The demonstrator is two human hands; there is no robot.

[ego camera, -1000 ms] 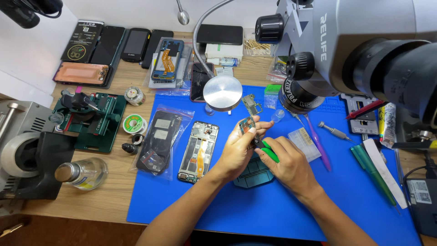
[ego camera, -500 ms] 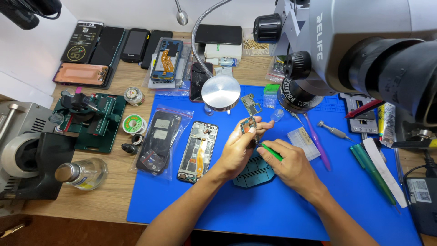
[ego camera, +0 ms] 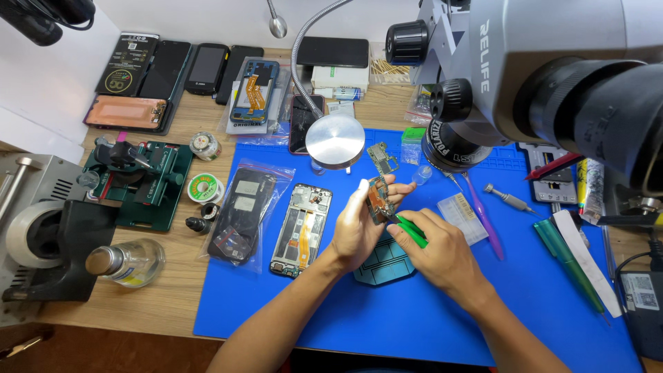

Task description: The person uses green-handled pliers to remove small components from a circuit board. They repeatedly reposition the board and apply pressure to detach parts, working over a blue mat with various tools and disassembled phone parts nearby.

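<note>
Change from half a second ago: the right hand [ego camera: 442,252] has closed in on the left hand [ego camera: 359,224], and the green-handled tool [ego camera: 409,230] now has its tip at the board; before, its tip was clear of the board to the right. The left hand and board have kept their place.

Left hand, centre of frame: fingers pinched on a small rectangular circuit board [ego camera: 377,198], copper-brown with dark components, held up on edge above the blue silicone work mat [ego camera: 331,318]. Right hand: fingers clenched around the slim green-handled tool, its shaft angled up-left toward the board's lower edge; exact contact too small to tell.

Beneath the hands lies a teal ribbed plastic tray [ego camera: 384,266], flat on the mat. Left of centre, an opened phone frame [ego camera: 302,229] with an orange flex cable exposed, beside a clear bag holding a dark phone part [ego camera: 238,214]. A second bare board [ego camera: 378,157] lies above the hands, near the round brushed-metal lamp head [ego camera: 335,140]. The grey microscope body [ego camera: 552,62] fills the upper right.
</note>
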